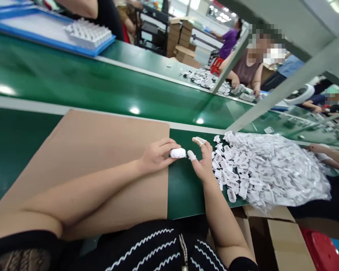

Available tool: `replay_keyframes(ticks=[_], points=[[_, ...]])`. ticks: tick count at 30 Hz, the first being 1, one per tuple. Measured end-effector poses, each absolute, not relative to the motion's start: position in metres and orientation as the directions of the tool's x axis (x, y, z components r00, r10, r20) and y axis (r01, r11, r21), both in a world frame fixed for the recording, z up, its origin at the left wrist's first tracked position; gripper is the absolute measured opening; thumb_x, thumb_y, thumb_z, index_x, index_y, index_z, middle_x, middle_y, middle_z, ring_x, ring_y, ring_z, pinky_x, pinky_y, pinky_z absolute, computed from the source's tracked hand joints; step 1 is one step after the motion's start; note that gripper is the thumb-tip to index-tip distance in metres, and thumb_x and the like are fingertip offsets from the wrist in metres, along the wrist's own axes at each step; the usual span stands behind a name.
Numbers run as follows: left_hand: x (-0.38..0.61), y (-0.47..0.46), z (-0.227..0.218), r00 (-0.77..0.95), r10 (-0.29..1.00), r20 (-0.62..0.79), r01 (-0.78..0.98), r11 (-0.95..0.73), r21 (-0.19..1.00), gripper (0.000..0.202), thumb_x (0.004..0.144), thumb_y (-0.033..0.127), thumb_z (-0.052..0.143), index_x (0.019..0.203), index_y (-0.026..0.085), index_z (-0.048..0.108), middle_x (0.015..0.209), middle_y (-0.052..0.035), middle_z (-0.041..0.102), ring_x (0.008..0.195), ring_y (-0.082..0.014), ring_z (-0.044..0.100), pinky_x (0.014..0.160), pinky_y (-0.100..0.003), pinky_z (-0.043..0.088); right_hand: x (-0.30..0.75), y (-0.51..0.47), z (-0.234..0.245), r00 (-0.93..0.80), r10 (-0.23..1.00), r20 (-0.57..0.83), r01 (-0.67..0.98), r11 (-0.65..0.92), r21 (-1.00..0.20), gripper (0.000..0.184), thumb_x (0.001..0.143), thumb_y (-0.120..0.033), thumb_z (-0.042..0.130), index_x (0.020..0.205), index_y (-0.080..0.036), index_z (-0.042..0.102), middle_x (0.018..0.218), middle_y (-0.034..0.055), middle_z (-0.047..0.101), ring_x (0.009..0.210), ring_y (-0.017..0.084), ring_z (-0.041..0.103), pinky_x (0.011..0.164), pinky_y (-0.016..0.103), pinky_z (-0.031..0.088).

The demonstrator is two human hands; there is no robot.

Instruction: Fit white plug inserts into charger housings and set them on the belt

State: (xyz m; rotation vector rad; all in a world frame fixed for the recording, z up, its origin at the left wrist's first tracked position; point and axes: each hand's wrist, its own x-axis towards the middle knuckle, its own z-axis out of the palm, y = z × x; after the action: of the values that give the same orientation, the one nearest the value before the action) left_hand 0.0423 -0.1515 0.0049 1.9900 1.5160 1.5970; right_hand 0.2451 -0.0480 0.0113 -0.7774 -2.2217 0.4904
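Observation:
My left hand [157, 155] grips a small rounded white plastic part [177, 153] between thumb and fingers, over the right edge of a brown cardboard sheet [115, 139]. Just right of it, my right hand [202, 158] has thumb and fingers apart, with white covers on several fingertips. No object shows in that hand; a narrow gap parts its thumb from the white part. Loose white plastic parts [226, 169] lie beyond my right hand, spilling from a clear plastic bag [288, 169] filled with similar pieces.
A green conveyor belt [101, 86] runs past the far side of the table. A slanted metal post [274, 90] rises behind the bag. Another person's hand [316, 148] is at the bag's right. Across the belt, a blue tray [97, 49] bears a white rack, and a person sorts white pieces.

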Motion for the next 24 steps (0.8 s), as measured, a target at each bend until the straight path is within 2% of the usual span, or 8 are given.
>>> replay_keyframes(ticks=[2, 4, 7, 10, 13, 19, 22, 24], points=[[0.040, -0.149, -0.005, -0.102, 0.829, 0.550, 0.625, -0.377, 0.684, 0.025, 0.093, 0.038, 0.068, 0.111, 0.021, 0.073, 0.110, -0.0089, 0.073, 0.098, -0.0197, 0.070, 0.089, -0.032, 0.057, 0.251, -0.035, 0.006, -0.414, 0.785, 0.460, 0.644, 0.610, -0.462, 0.052, 0.092, -0.033, 0.064, 0.141, -0.017, 0.057, 0.147, 0.0199, 0.052, 0.142, 0.038, 0.043, 0.119, 0.063, 0.032], [0.041, -0.149, -0.013, -0.115, 0.886, 0.449, 0.636, -0.282, 0.719, 0.028, 0.093, 0.043, 0.066, 0.110, 0.022, 0.073, 0.111, -0.0083, 0.072, 0.099, -0.0212, 0.070, 0.090, -0.033, 0.057, 0.258, -0.026, -0.001, -0.239, 0.894, 0.379, 0.844, 0.385, -0.374, 0.059, 0.087, -0.028, 0.067, 0.141, -0.009, 0.055, 0.152, 0.0282, 0.045, 0.149, 0.047, 0.029, 0.118, 0.071, 0.022], [0.045, -0.149, -0.022, -0.144, 0.938, 0.316, 0.620, -0.163, 0.768, 0.035, 0.091, 0.053, 0.065, 0.106, 0.023, 0.074, 0.113, -0.0084, 0.072, 0.103, -0.0246, 0.069, 0.094, -0.035, 0.056, 0.266, -0.021, -0.006, -0.108, 0.964, 0.243, 0.945, 0.176, -0.275, 0.056, 0.087, -0.026, 0.068, 0.138, -0.004, 0.057, 0.149, 0.0333, 0.046, 0.153, 0.054, 0.016, 0.115, 0.075, 0.017], [0.045, -0.143, -0.024, -0.202, 0.963, 0.177, 0.564, -0.034, 0.825, 0.046, 0.086, 0.061, 0.067, 0.106, 0.021, 0.074, 0.109, -0.0077, 0.073, 0.100, -0.0261, 0.069, 0.090, -0.036, 0.056, 0.267, -0.023, 0.000, -0.164, 0.973, 0.160, 0.953, 0.198, -0.228, 0.044, 0.090, -0.024, 0.063, 0.131, -0.009, 0.063, 0.144, 0.0269, 0.053, 0.146, 0.047, 0.034, 0.113, 0.062, 0.028], [0.036, -0.127, -0.016, -0.255, 0.964, 0.073, 0.591, 0.095, 0.801, 0.056, 0.077, 0.067, 0.071, 0.106, 0.019, 0.075, 0.096, -0.0064, 0.075, 0.084, -0.0255, 0.068, 0.078, -0.036, 0.056, 0.265, -0.026, 0.008, -0.226, 0.969, 0.098, 0.944, 0.243, -0.224, 0.035, 0.090, -0.021, 0.060, 0.123, -0.012, 0.067, 0.137, 0.0214, 0.058, 0.128, 0.037, 0.053, 0.106, 0.051, 0.036], [-0.030, -0.060, 0.004, -0.514, 0.848, 0.129, 0.629, 0.270, 0.729, 0.065, 0.064, 0.069, 0.073, 0.102, 0.017, 0.074, 0.094, -0.0105, 0.076, 0.092, -0.0355, 0.071, 0.077, -0.041, 0.056, 0.262, -0.029, 0.013, -0.309, 0.946, 0.101, 0.892, 0.325, -0.314, 0.019, 0.087, -0.013, 0.062, 0.101, -0.017, 0.074, 0.112, 0.0113, 0.070, 0.104, 0.024, 0.065, 0.096, 0.039, 0.040], [-0.082, -0.025, 0.002, -0.650, 0.751, 0.116, 0.620, 0.435, 0.654, 0.055, 0.061, 0.068, 0.070, 0.088, 0.020, 0.069, 0.089, -0.0123, 0.075, 0.095, -0.0412, 0.071, 0.079, -0.048, 0.056, 0.261, -0.029, 0.013, -0.321, 0.941, 0.105, 0.876, 0.337, -0.345, 0.020, 0.084, -0.007, 0.063, 0.098, -0.016, 0.075, 0.106, 0.0104, 0.072, 0.098, 0.023, 0.067, 0.086, 0.034, 0.042], [-0.112, -0.011, -0.002, -0.705, 0.699, 0.116, 0.629, 0.542, 0.558, 0.054, 0.060, 0.067, 0.067, 0.088, 0.021, 0.067, 0.092, -0.0152, 0.073, 0.102, -0.0465, 0.070, 0.082, -0.055, 0.056, 0.261, -0.028, 0.012, -0.320, 0.941, 0.113, 0.870, 0.339, -0.358, 0.025, 0.079, -0.004, 0.066, 0.100, -0.016, 0.074, 0.108, 0.0104, 0.072, 0.099, 0.023, 0.068, 0.084, 0.033, 0.042]])
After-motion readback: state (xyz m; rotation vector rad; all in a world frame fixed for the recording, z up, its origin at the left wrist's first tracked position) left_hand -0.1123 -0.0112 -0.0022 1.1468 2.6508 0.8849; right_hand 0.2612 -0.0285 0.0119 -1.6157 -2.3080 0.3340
